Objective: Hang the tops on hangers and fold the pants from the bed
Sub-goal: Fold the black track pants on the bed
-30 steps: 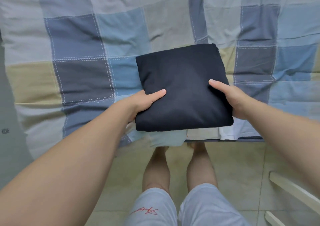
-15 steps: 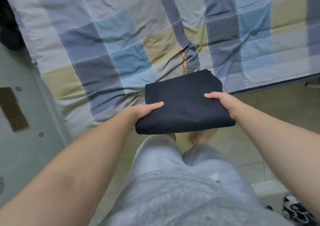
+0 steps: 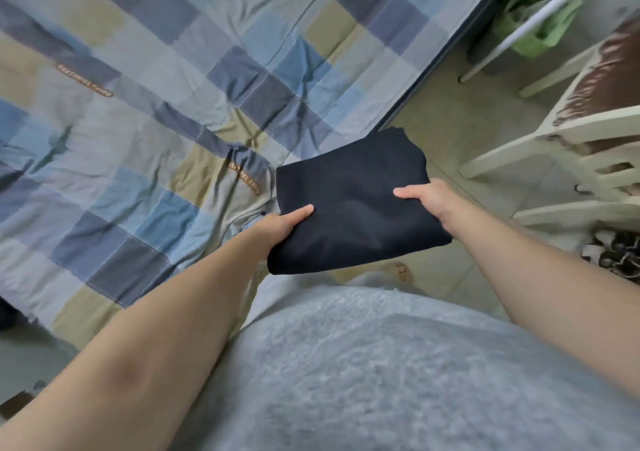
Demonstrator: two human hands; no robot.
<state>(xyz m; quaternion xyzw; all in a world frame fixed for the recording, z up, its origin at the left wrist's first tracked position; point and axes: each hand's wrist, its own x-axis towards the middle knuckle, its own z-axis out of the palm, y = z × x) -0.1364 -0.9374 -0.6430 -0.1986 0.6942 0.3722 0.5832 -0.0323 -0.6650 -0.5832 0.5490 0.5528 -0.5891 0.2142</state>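
Observation:
The folded dark navy pants (image 3: 349, 204) form a flat square bundle held in the air just off the corner of the bed (image 3: 145, 111). My left hand (image 3: 282, 223) grips the bundle's left edge, thumb on top. My right hand (image 3: 427, 197) grips its right edge, thumb on top as well. The bundle hangs over the tiled floor and my grey shorts, apart from the checked bedcover.
A cream wooden chair (image 3: 568, 139) with a brown seat stands at the right. A white rack leg (image 3: 519, 31) and green cloth (image 3: 535, 17) lie at the top right. A patterned black-and-white item (image 3: 616, 256) sits on the floor by the chair.
The folded pants were lifted off the bed edge and carried right, away from the bedcover. The view swung right, bringing the chair and rack into sight.

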